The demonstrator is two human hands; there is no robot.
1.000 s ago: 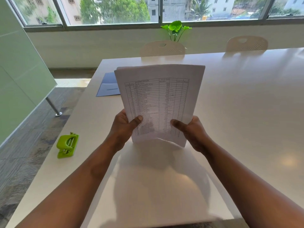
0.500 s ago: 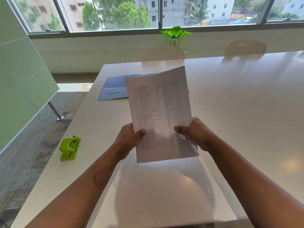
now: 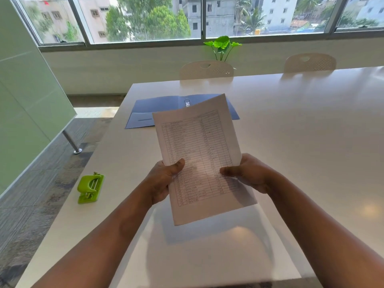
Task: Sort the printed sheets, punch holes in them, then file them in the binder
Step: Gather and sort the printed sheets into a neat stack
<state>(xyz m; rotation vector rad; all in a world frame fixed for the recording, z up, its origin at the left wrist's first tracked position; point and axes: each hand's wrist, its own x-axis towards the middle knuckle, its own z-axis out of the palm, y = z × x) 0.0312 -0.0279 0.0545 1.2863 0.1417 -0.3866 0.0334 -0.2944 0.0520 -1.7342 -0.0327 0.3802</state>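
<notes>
- The printed sheets were held up in the air over the tabletop, in the middle of the view.
- Their long side ran up and down, and the top leaned a little toward 11 o'clock. The printed table faced the person.
- The left hand gripped the left edge of the sheets, with its thumb curled over the front.
- The right hand gripped the right edge the same way, and its fingers were closed on the paper from behind.
- Half a second before, the sheets leaned about the same way. One second before, they looked wider and spread out, and now they looked like one neat, thin pile.
- More of the blue binder showed than before. It lay open and flat on the tabletop at 12 o'clock from the sheets, and its metal ring stood up.
- The green hole punch sat near the tabletop's left edge, at 9 o'clock from the hands and well apart from them.
- The tabletop was white and shiny.
- Two pale chairs stood on the far side, with a green plant behind them.
- Big windows showed trees and buildings outside.
- A green wall panel stood at the left.
</notes>
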